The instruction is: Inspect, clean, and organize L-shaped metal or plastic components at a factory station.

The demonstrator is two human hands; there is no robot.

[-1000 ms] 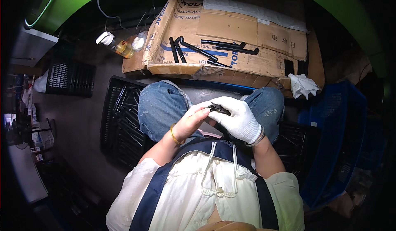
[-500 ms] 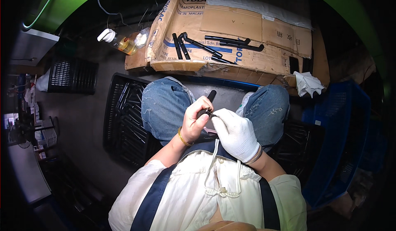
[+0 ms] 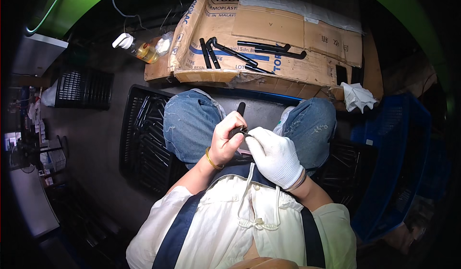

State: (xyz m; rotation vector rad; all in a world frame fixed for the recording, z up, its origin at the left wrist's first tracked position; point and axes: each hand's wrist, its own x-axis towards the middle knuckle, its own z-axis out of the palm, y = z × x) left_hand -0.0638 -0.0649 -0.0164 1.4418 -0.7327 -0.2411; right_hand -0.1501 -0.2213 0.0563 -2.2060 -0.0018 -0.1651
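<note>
My left hand (image 3: pixel 224 142), bare and with a yellow bangle at the wrist, is closed around a black tube-like part (image 3: pixel 241 108). One end of that part sticks out beyond my fingers, between my knees; its other end shows beside my thumb. My right hand (image 3: pixel 275 155) wears a white knitted glove. Its thumb and forefinger are pinched together right at the near end of the part. Something small and thin shows at those fingertips, too small to name. Several similar black parts (image 3: pixel 235 52), some with a bent end, lie on the cardboard (image 3: pixel 216 26) ahead of me.
At my left stands a black crate (image 3: pixel 126 139) full of black parts. Dark parts (image 3: pixel 343 166) also lie at my right, beside a blue crate (image 3: pixel 413 163). A clear bottle (image 3: pixel 144 51) stands left of the cardboard, and a crumpled white cloth (image 3: pixel 357 97) hangs at its right corner.
The far end of the black part has swung slightly left and toward the cardboard as my left hand turned it a little. My right hand keeps its pinch in nearly the same place.
</note>
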